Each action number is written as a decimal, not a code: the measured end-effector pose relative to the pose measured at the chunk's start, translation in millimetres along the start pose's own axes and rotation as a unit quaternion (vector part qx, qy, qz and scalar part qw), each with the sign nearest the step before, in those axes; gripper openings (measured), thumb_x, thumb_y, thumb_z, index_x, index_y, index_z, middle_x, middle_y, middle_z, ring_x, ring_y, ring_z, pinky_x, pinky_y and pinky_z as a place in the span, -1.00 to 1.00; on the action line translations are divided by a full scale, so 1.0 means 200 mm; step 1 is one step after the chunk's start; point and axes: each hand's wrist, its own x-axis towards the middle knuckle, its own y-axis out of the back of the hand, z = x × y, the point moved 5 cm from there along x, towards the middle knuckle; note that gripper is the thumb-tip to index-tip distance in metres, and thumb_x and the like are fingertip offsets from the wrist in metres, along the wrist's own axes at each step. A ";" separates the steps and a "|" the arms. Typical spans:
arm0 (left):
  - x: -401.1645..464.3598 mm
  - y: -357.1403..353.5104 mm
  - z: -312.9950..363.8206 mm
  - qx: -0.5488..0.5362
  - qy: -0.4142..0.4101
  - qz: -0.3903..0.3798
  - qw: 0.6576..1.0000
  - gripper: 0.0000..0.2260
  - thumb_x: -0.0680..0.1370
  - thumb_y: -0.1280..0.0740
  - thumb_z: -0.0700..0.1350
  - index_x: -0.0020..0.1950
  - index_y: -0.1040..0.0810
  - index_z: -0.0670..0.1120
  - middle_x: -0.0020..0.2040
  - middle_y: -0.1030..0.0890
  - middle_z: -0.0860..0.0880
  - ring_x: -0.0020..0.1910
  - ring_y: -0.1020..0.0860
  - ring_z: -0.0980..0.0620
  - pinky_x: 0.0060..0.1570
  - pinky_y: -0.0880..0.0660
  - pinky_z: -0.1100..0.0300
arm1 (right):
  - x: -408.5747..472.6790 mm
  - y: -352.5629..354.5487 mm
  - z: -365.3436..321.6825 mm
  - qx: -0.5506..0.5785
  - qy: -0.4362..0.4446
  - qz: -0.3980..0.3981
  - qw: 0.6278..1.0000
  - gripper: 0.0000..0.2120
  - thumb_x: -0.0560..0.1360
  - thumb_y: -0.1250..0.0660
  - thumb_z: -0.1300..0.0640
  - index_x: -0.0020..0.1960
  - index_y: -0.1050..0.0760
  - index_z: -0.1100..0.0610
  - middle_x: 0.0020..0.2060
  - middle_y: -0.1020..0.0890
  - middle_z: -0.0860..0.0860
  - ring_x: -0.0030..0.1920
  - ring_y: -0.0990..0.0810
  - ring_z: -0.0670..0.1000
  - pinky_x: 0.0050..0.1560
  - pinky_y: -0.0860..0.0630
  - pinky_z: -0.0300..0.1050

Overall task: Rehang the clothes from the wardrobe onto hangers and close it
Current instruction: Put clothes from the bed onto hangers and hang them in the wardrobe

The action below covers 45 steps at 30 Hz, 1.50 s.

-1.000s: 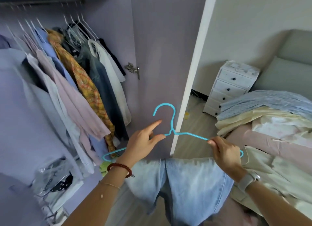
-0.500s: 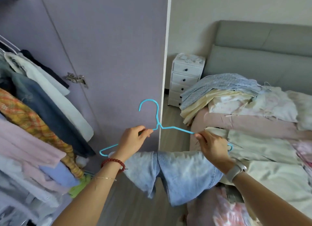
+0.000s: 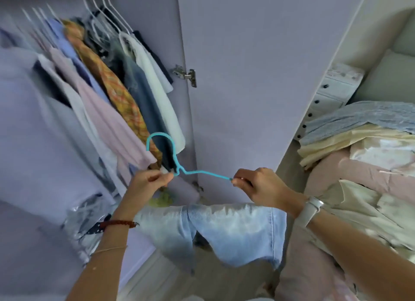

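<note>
Fingers (image 3: 167,177) of both hands pinch hanger (image 3: 203,172) w/ jeans (image 3: 235,229) below

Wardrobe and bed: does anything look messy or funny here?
Yes. Loose clothes lie heaped on the bed instead of hanging. The blue hanger, pinched by the left hand and right hand, carries jeans and isn't on a rail.
</note>
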 end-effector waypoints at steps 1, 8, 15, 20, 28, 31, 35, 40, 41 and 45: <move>-0.03 0.10 -0.01 0.004 0.004 0.021 1.000 -0.68 0.48 -0.36 -0.23 -0.49 -0.51 -0.12 -0.49 -0.47 0.04 -0.47 -0.37 0.21 -0.43 -0.30 0.40 | 0.06 -0.02 -0.09 0.005 0.041 0.002 0.999 -0.74 0.57 -0.18 0.04 -0.10 -0.57 0.16 -0.47 -0.57 0.10 -0.45 -0.47 0.21 -0.35 -0.29 -0.18; -0.29 0.84 -0.02 0.040 0.007 0.267 0.963 -0.97 0.47 -0.38 -0.26 -0.17 -0.59 -0.21 -0.16 -0.60 -0.16 -0.24 -0.52 0.20 -0.12 -0.44 0.37 | 0.46 -0.20 -0.74 0.161 0.143 -0.033 0.976 -0.75 0.56 -0.21 0.12 -0.24 -0.53 0.17 -0.40 -0.60 0.10 -0.38 -0.51 0.18 -0.28 -0.45 -0.01; -0.43 1.35 0.07 0.122 0.019 0.531 0.838 -0.66 0.49 -0.37 -0.21 0.25 -0.46 -0.22 0.18 -0.52 -0.18 0.19 -0.47 -0.13 0.21 -0.35 0.09 | 0.88 -0.31 -1.34 0.335 0.105 -0.057 0.935 -0.71 0.55 -0.23 0.17 -0.23 -0.58 0.32 -0.50 -0.46 0.00 -0.45 -0.39 -0.08 -0.32 -0.31 -0.20; -0.42 1.51 0.36 0.297 -0.066 0.591 0.747 -0.58 0.49 -0.25 -0.05 0.30 -0.40 -0.19 0.21 -0.46 -0.20 0.20 -0.39 -0.20 0.17 -0.30 -0.02 | 1.21 -0.34 -1.67 0.409 0.050 -0.001 0.911 -0.73 0.53 -0.20 0.23 -0.16 -0.54 0.42 -0.23 -0.61 0.32 -0.17 -0.56 0.24 -0.16 -0.41 -0.03; -0.11 1.76 0.64 0.527 -0.102 0.561 0.630 -0.50 0.55 -0.11 0.05 0.46 -0.26 -0.10 0.48 -0.17 -0.23 0.47 -0.03 -0.24 0.40 -0.02 -0.17 | 1.76 -0.32 -1.87 0.436 0.018 0.057 0.898 -0.77 0.52 -0.13 0.28 -0.07 -0.54 0.34 -0.05 -0.62 0.25 0.00 -0.53 0.22 -0.18 -0.29 -0.17; -0.01 1.84 0.60 0.547 -0.077 0.555 0.622 -0.49 0.57 -0.07 0.03 0.49 -0.14 -0.09 0.49 -0.03 -0.23 0.46 0.09 -0.23 0.42 0.09 -0.21 | 1.89 -0.32 -1.90 0.459 0.019 0.086 0.884 -0.78 0.50 -0.12 0.31 -0.10 -0.53 0.35 -0.11 -0.62 0.28 -0.06 -0.55 0.25 -0.18 -0.36 -0.15; 0.03 1.88 0.55 0.571 -0.083 0.573 0.582 -0.49 0.56 -0.11 0.01 0.49 -0.11 -0.06 0.47 0.01 -0.19 0.46 0.06 -0.22 0.42 0.11 -0.17 | 2.06 -0.32 -1.91 0.455 -0.004 0.099 0.885 -0.76 0.52 -0.10 0.30 -0.07 -0.52 0.38 -0.07 -0.60 0.32 -0.01 -0.53 0.29 -0.09 -0.40 -0.05; 0.04 1.89 0.54 0.572 -0.090 0.589 0.563 -0.46 0.55 -0.15 -0.01 0.50 -0.06 -0.04 0.48 0.02 -0.17 0.47 0.08 -0.17 0.43 0.11 -0.15 | 2.15 -0.41 -1.83 0.419 -0.032 0.066 0.905 -0.74 0.55 -0.10 0.29 0.04 -0.50 0.42 0.04 -0.57 0.35 0.08 -0.52 0.29 -0.01 -0.38 -0.04; 0.04 1.89 0.54 0.568 -0.091 0.592 0.564 -0.45 0.55 -0.16 -0.02 0.50 -0.06 -0.04 0.47 0.02 -0.17 0.47 0.08 -0.17 0.42 0.10 -0.16 | 2.15 -0.43 -1.81 0.406 -0.029 0.057 0.912 -0.74 0.56 -0.09 0.29 0.05 -0.49 0.42 0.05 -0.56 0.36 0.08 -0.51 0.29 -0.01 -0.37 -0.04; 0.03 1.88 0.55 0.557 -0.092 0.592 0.576 -0.43 0.53 -0.20 -0.05 0.49 -0.06 -0.04 0.47 0.02 -0.17 0.46 0.08 -0.19 0.42 0.08 -0.19 | 2.17 -0.42 -1.74 0.360 0.002 0.025 0.933 -0.76 0.55 -0.10 0.28 0.02 -0.51 0.37 0.02 -0.58 0.33 0.06 -0.53 0.26 0.02 -0.41 -0.02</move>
